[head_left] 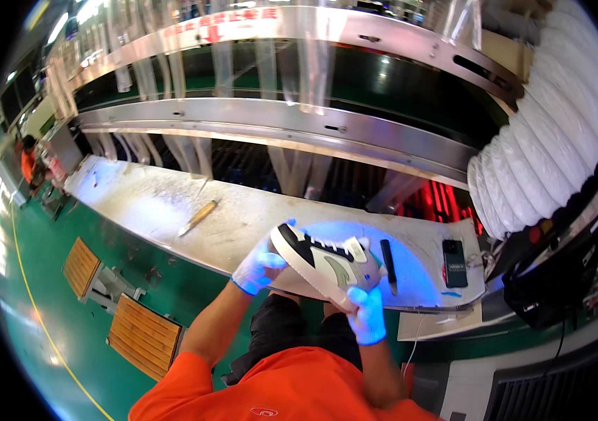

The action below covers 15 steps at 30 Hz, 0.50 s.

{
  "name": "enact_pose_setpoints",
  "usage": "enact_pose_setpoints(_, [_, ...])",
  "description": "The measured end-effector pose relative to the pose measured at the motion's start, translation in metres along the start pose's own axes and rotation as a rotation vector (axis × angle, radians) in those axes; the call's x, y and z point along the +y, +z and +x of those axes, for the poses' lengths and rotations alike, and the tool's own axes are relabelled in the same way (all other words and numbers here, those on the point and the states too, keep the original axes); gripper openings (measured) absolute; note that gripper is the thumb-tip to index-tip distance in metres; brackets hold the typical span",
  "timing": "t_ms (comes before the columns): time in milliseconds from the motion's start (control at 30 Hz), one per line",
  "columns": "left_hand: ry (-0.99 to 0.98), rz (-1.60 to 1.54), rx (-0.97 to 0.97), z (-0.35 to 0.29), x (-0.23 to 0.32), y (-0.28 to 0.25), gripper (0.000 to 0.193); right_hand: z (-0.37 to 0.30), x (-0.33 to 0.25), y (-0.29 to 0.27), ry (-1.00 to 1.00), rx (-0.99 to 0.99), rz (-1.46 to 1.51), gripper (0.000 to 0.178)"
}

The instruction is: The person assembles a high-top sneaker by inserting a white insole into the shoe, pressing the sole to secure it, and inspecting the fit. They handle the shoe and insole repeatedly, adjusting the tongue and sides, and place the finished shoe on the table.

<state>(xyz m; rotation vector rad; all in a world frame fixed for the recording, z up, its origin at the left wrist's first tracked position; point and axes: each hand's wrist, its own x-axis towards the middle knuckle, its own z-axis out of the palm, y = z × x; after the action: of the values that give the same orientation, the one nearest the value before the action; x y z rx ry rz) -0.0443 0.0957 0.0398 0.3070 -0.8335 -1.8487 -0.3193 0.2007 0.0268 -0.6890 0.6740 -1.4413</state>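
A white sneaker [330, 264] with black and grey panels is held up between my two hands, tilted with its toe toward the upper left. My left hand [260, 266], in a pale glove, grips it at the toe end. At the heel end my right hand [367, 313], also gloved, is closed on the sole and heel. Beneath the shoe lies the long worktable [243, 203], lit blue on this side. Just right of the heel, a black-handled knife [388, 265] rests on the tabletop.
Farther left on the table lies a wooden-handled tool [199, 217]. A dark phone [454, 263] sits near the right end. Behind the table runs a metal-framed machine [278, 116] with hanging clear strips. A white flexible duct [544, 133] curves down at right. Wooden-topped stools [143, 335] stand at left.
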Motion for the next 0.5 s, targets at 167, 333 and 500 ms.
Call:
enact_pose_setpoints(167, [0.113,0.026,0.013,0.035,0.014,-0.007,0.081,0.062,-0.067,-0.002,-0.189,-0.116,-0.396,0.091])
enact_pose_setpoints(333, [0.044,1.067,0.307,0.052,-0.030,-0.061,0.047,0.107,-0.034,-0.014,-0.245,-0.072,-0.799,0.080])
enact_pose_setpoints(500, [-0.035,0.684,0.350,0.055,-0.019,-0.054,0.046,0.105,-0.030,-0.019,-0.144,-0.024,-0.775,0.082])
